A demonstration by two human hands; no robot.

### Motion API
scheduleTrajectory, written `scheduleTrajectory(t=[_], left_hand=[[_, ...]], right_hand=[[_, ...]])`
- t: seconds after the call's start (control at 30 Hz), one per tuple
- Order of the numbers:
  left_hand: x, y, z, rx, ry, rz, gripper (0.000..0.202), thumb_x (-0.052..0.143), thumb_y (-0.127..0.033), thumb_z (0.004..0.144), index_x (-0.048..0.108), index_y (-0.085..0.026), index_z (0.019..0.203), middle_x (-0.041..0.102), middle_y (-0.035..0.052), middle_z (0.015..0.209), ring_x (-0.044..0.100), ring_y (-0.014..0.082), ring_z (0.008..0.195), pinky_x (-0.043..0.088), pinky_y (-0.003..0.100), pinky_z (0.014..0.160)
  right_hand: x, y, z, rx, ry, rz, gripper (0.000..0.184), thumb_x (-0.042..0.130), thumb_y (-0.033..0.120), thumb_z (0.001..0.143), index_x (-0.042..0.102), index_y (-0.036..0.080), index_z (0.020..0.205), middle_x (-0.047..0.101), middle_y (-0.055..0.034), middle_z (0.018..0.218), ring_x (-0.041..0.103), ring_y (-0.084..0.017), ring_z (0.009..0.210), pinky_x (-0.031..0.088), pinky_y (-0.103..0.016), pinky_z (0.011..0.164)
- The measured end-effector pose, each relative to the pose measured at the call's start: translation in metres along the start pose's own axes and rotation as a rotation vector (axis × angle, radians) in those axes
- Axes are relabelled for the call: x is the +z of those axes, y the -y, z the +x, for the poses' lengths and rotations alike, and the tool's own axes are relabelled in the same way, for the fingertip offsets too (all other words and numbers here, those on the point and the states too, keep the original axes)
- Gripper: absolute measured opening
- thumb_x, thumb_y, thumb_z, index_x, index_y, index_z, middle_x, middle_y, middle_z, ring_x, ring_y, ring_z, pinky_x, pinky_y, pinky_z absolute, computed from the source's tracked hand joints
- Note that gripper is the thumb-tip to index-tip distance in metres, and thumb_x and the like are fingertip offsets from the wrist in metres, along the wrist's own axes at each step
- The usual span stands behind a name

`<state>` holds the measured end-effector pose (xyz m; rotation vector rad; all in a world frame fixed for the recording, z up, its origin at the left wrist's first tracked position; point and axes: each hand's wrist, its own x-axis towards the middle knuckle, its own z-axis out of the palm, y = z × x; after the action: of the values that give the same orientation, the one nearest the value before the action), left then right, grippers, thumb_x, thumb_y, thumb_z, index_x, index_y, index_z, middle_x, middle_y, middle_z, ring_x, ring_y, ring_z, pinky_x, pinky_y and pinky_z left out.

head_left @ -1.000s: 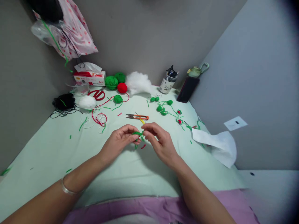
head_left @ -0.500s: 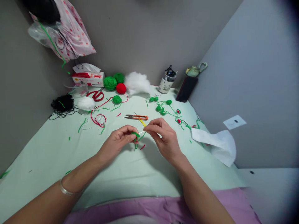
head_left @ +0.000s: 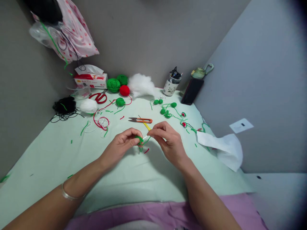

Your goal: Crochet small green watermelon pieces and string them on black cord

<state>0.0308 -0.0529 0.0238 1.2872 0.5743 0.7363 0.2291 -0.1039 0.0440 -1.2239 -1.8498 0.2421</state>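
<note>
My left hand [head_left: 127,140] is closed, pinching a small green crocheted piece [head_left: 139,139] between thumb and fingers. A green yarn tail [head_left: 146,140] runs from this piece toward my other hand. My right hand [head_left: 165,137] is closed in a pinch on a thin silvery needle or hook [head_left: 145,137], whose tip meets the green piece; which of the two it is, I cannot tell. Just beyond the fingertips shows a yellow strip [head_left: 146,126], partly hidden by my right hand. Orange-handled thread snips [head_left: 140,120] lie behind both hands. A red yarn scrap [head_left: 146,150] lies below the piece.
Green yarn balls [head_left: 113,85], a red ball [head_left: 124,90], white stuffing [head_left: 141,84] and a tissue box [head_left: 91,80] stand along the back. Red scissors [head_left: 99,97] lie left. Small green crocheted balls [head_left: 165,111], a phone [head_left: 192,91] and white paper [head_left: 220,145] are right.
Both hands stay almost in place, with the silvery shaft still at the green piece. The yarn below and beside the piece has shifted slightly.
</note>
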Motion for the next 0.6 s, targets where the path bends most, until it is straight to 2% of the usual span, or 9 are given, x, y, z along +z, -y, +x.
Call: scheduleTrajectory(t=[0.3, 0.6], left_hand=[[-0.001, 0.0, -0.001, -0.004, 0.053, -0.014, 0.009, 0.058, -0.028, 0.094, 0.062, -0.02, 0.094, 0.059, -0.0008, 0.086, 0.056, 0.0119, 0.083, 0.043, 0.024, 0.079], [0.0, 0.002, -0.001, -0.1, -0.019, -0.051, 0.017, 0.065, -0.034, 0.089, 0.063, -0.019, 0.096, 0.062, 0.0009, 0.084, 0.059, 0.0144, 0.076, 0.046, 0.027, 0.073]], right_hand=[[0.005, 0.001, -0.001, 0.014, 0.046, 0.137, 0.023, 0.055, 0.009, 0.094, 0.071, 0.024, 0.099, 0.059, -0.003, 0.09, 0.06, -0.013, 0.082, 0.049, -0.027, 0.07], [0.011, 0.0, -0.002, 0.125, 0.016, 0.101, 0.01, 0.062, 0.018, 0.092, 0.071, 0.022, 0.096, 0.063, -0.0034, 0.082, 0.059, -0.014, 0.074, 0.047, -0.027, 0.064]])
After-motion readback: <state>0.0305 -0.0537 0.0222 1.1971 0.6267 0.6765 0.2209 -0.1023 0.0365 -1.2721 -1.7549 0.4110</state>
